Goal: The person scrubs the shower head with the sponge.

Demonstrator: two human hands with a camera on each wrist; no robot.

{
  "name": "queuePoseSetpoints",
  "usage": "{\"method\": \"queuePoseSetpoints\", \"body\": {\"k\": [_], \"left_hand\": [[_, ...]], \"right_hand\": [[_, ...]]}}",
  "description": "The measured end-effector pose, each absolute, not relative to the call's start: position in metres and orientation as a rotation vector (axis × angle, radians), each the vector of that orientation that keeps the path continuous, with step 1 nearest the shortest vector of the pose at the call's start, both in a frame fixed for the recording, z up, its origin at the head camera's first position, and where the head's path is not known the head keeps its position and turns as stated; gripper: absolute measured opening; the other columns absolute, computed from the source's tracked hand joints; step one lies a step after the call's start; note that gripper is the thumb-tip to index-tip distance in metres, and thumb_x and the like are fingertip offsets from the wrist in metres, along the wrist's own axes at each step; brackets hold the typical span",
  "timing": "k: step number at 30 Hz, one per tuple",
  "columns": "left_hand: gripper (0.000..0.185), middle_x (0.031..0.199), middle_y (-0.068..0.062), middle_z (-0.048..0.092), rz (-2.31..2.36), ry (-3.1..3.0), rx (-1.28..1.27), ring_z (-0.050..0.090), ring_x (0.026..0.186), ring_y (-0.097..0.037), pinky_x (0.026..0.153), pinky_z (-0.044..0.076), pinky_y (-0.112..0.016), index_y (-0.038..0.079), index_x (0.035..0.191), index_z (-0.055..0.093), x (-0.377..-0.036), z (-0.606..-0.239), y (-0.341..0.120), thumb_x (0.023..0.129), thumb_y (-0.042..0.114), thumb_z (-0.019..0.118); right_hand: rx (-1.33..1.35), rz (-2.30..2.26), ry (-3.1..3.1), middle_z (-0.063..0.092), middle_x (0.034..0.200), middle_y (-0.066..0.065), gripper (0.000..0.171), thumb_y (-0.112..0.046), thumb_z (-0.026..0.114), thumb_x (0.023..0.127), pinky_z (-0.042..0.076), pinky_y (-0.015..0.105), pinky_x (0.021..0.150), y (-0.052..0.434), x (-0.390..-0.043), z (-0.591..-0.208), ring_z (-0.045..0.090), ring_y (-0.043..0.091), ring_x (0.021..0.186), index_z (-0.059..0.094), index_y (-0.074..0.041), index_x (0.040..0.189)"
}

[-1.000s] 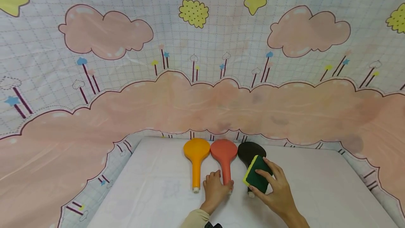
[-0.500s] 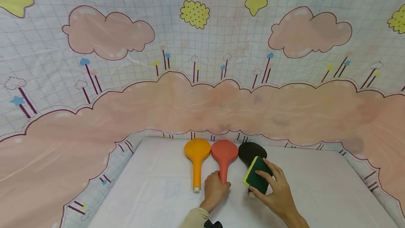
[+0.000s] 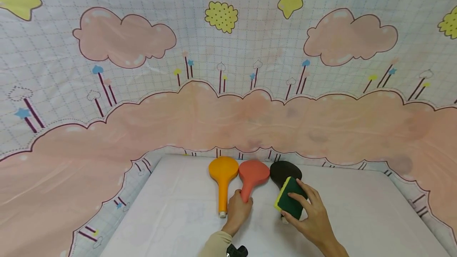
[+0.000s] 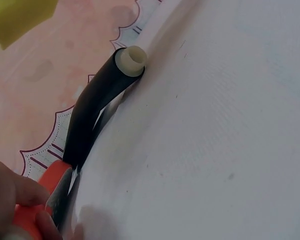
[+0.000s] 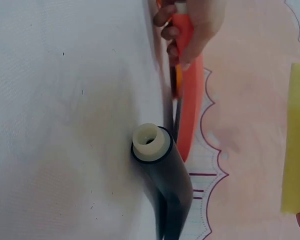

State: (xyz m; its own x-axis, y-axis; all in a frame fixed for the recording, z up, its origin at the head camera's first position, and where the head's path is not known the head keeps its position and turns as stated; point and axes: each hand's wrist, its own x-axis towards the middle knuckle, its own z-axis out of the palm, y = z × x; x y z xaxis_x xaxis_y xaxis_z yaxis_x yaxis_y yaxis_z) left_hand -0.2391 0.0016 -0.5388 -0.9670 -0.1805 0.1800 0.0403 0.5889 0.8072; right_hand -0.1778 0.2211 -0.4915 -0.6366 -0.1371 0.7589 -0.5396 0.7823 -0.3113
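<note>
Three shower heads lie side by side on the white table (image 3: pixel 171 217): a yellow one (image 3: pixel 223 169), a red one (image 3: pixel 254 173) and a black one (image 3: pixel 280 168). My left hand (image 3: pixel 240 204) grips the red head's handle (image 4: pixel 52 182), which is lifted and slanted towards the yellow one. My right hand (image 3: pixel 293 206) holds a green and yellow sponge (image 3: pixel 288 199) over the black head's handle (image 5: pixel 162 175). That handle's white threaded end (image 4: pixel 131 59) points towards me. In the right wrist view the sponge's yellow side (image 5: pixel 296 140) hangs just clear of the black handle.
A cloth backdrop (image 3: pixel 228 90) with pink clouds and yellow stars rises right behind the table and wraps both sides. The shower heads' round faces lie near the table's far edge. White tabletop stretches left and right of the hands.
My left hand has closed round the red handle, lifted it and swung its end to the left, towards the yellow handle. The right hand and sponge have stayed almost still on the black handle.
</note>
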Motion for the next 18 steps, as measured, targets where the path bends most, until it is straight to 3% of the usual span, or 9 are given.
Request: {"method": "queuePoseSetpoints", "body": {"k": [5,7,9,12,13,15,18], "left_hand": [[0.022,0.071,-0.011,0.065,-1.304,-2.545,0.067,0.057,0.061,-0.021,0.057,0.045,-0.033,-0.005,0.090,0.065,-0.239,-0.541,-0.001,0.081,0.013,0.073],[0.021,0.072,-0.011,0.066,-1.317,-2.531,0.057,0.058,0.062,-0.021,0.058,0.045,-0.032,-0.004,0.090,0.066,-0.238,-0.541,-0.002,0.080,0.013,0.073],[0.021,0.073,-0.011,0.066,-1.324,-2.527,0.049,0.058,0.062,-0.020,0.058,0.045,-0.032,-0.003,0.091,0.066,-0.237,-0.542,-0.003,0.081,0.014,0.073],[0.022,0.073,-0.010,0.066,-1.327,-2.519,0.023,0.056,0.061,-0.018,0.057,0.044,-0.030,-0.003,0.093,0.067,-0.234,-0.541,-0.005,0.081,0.014,0.074],[0.022,0.073,-0.009,0.066,-1.331,-2.519,0.018,0.054,0.061,-0.016,0.057,0.043,-0.029,-0.003,0.094,0.067,-0.233,-0.540,-0.006,0.081,0.014,0.074],[0.023,0.073,-0.008,0.066,-1.342,-2.509,0.008,0.052,0.061,-0.015,0.057,0.042,-0.027,-0.003,0.096,0.067,-0.232,-0.538,-0.007,0.082,0.014,0.074],[0.026,0.074,-0.007,0.066,-1.344,-2.494,-0.002,0.050,0.060,-0.014,0.057,0.040,-0.026,-0.002,0.100,0.067,-0.229,-0.533,-0.010,0.082,0.015,0.074]], "right_hand": [[0.493,0.673,-2.222,0.054,0.142,0.013,0.055,-0.025,0.093,0.056,0.016,0.002,0.108,0.222,-0.176,-0.489,0.047,0.029,0.123,0.071,-0.020,0.106],[0.476,0.653,-2.235,0.054,0.141,0.013,0.055,-0.025,0.093,0.056,0.032,0.013,0.110,0.222,-0.175,-0.487,0.048,0.029,0.123,0.071,-0.020,0.105],[0.449,0.640,-2.254,0.054,0.142,0.012,0.054,-0.026,0.093,0.056,0.047,0.031,0.105,0.222,-0.174,-0.485,0.048,0.028,0.124,0.071,-0.021,0.106],[0.435,0.630,-2.256,0.054,0.141,0.014,0.054,-0.026,0.093,0.056,0.053,0.056,0.087,0.222,-0.173,-0.482,0.047,0.029,0.124,0.071,-0.021,0.106],[0.434,0.635,-2.255,0.054,0.141,0.014,0.054,-0.026,0.093,0.057,0.053,0.056,0.087,0.222,-0.173,-0.481,0.047,0.030,0.124,0.071,-0.021,0.106],[0.435,0.651,-2.252,0.054,0.142,0.013,0.054,-0.026,0.093,0.057,0.052,0.042,0.098,0.223,-0.173,-0.479,0.047,0.030,0.125,0.071,-0.020,0.106],[0.440,0.673,-2.245,0.053,0.142,0.013,0.054,-0.027,0.093,0.057,0.035,0.014,0.108,0.224,-0.172,-0.475,0.046,0.029,0.127,0.071,-0.020,0.106]]}}
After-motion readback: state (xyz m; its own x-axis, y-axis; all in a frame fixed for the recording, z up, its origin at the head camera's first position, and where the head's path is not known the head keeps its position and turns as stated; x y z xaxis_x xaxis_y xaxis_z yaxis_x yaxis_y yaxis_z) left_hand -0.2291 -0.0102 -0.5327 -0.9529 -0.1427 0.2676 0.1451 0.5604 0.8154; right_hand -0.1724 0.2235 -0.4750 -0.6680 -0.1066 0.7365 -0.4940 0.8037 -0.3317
